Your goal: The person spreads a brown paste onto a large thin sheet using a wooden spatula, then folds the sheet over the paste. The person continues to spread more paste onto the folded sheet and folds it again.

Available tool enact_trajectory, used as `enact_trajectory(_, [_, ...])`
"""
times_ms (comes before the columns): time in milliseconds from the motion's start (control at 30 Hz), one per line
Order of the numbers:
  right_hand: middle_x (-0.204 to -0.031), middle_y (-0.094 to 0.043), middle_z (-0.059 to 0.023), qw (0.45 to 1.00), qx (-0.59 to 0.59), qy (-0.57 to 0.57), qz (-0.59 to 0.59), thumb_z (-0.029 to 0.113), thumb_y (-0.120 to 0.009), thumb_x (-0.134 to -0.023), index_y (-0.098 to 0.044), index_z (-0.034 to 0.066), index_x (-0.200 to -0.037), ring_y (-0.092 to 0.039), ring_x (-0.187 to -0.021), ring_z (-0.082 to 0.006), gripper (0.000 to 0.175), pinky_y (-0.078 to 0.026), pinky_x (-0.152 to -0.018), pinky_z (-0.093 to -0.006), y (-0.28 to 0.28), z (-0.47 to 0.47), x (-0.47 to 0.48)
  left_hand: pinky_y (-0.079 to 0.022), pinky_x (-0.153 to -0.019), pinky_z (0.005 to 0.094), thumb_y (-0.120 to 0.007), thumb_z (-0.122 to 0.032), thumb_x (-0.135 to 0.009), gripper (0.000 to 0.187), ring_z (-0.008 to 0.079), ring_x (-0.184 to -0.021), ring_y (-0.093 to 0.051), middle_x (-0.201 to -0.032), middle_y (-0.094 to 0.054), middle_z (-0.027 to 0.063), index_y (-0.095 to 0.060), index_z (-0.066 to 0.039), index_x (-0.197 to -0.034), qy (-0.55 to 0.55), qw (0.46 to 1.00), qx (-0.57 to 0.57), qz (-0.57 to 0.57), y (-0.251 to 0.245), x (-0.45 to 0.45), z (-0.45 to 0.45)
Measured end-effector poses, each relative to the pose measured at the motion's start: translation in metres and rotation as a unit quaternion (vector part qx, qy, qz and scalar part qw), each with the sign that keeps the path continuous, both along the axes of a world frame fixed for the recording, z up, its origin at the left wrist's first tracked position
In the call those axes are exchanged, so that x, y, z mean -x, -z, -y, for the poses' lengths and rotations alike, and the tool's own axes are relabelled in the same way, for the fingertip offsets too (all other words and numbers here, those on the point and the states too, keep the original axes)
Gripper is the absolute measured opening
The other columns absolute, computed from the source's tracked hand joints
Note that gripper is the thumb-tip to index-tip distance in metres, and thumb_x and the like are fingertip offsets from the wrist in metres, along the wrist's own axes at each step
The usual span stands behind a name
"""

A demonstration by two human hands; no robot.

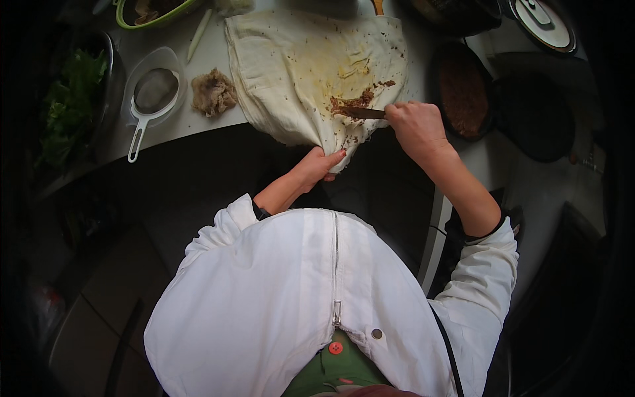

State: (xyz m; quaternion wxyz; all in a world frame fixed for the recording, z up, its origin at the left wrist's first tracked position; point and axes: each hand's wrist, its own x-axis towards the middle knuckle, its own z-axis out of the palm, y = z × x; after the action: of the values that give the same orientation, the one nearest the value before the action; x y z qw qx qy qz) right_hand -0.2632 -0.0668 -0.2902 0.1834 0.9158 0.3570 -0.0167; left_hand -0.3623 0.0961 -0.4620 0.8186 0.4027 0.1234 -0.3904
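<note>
A pale cotton cloth [278, 64], stained yellow and dotted with brown crumbs, lies over the counter and hangs past its front edge. My left hand [317, 167] grips the gathered lower end of this cloth, just off the counter. In my right hand [416, 126] is a dark flat blade [366, 113], its handle hidden by my fingers. The blade's tip touches or lies just above a patch of reddish-brown crumbly residue [364, 99] on the cloth.
Left of the cloth are a crumpled brown rag [213, 93], a white-handled strainer [140, 130] on a clear plastic container [130, 92], and leafy greens [74, 99] in a metal bowl [110, 74]. At right stand a dark oval dish of reddish-brown food [465, 99] and a round black pan [536, 116].
</note>
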Motion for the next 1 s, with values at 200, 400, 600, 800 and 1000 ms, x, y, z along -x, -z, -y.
enact_trajectory(200, [-0.069,-0.063,-0.0036,0.997,-0.076,-0.017,-0.022,0.014,-0.066,-0.079,-0.065,0.0112,-0.078,-0.065,-0.07,-0.0212,0.003,-0.05,-0.058,-0.0344,-0.013,0.01,0.022,-0.035,-0.05,0.0234,-0.056,-0.029,-0.097,0.019,0.0075,-0.062,-0.042,-0.079,-0.052,-0.0035,-0.057,-0.01,-0.1,-0.018,0.998,0.057,0.029,0.006,0.002,0.002])
enact_trajectory(400, [-0.072,-0.064,-0.003,1.0,-0.005,0.017,-0.018,0.012,-0.062,-0.077,-0.061,0.011,-0.077,-0.066,-0.072,-0.0204,0.002,-0.051,-0.058,-0.0339,0.036,0.0,0.036,-0.036,-0.05,0.0231,-0.055,-0.03,-0.098,0.021,0.0069,-0.061,-0.043,-0.076,-0.053,-0.0039,-0.059,-0.01,-0.095,0.001,0.998,-0.051,0.026,0.003,-0.001,0.005])
enact_trajectory(600, [-0.072,-0.065,-0.0071,0.996,-0.025,0.083,-0.007,0.009,-0.061,-0.074,-0.064,0.0104,-0.072,-0.067,-0.07,-0.0251,0.004,-0.051,-0.059,-0.0364,0.035,0.007,0.004,-0.036,-0.05,0.0236,-0.053,-0.03,-0.098,0.022,0.0072,-0.06,-0.042,-0.076,-0.053,-0.0035,-0.059,-0.009,-0.095,0.026,0.995,-0.077,0.058,-0.002,0.0,0.004])
enact_trajectory(800, [-0.07,-0.066,-0.0113,0.984,-0.072,0.158,-0.026,0.014,-0.064,-0.077,-0.069,0.0094,-0.071,-0.066,-0.068,-0.03,0.009,-0.051,-0.059,-0.0391,0.019,0.01,-0.003,-0.034,-0.047,0.0246,-0.049,-0.037,-0.1,0.032,0.0078,-0.055,-0.039,-0.071,-0.05,-0.0019,-0.058,-0.007,-0.092,0.002,0.999,-0.011,0.035,0.01,0.005,0.001])
enact_trajectory(1000, [-0.069,-0.065,-0.0127,0.972,-0.118,0.191,-0.068,0.026,-0.065,-0.084,-0.072,0.009,-0.078,-0.063,-0.069,-0.0326,0.019,-0.049,-0.062,-0.0429,0.033,0.005,-0.014,-0.044,-0.063,0.0271,-0.043,-0.051,-0.098,0.049,0.0126,-0.069,-0.05,-0.091,-0.058,0.0016,-0.06,-0.005,-0.104,0.085,0.991,-0.084,0.064,0.043,0.006,-0.006])
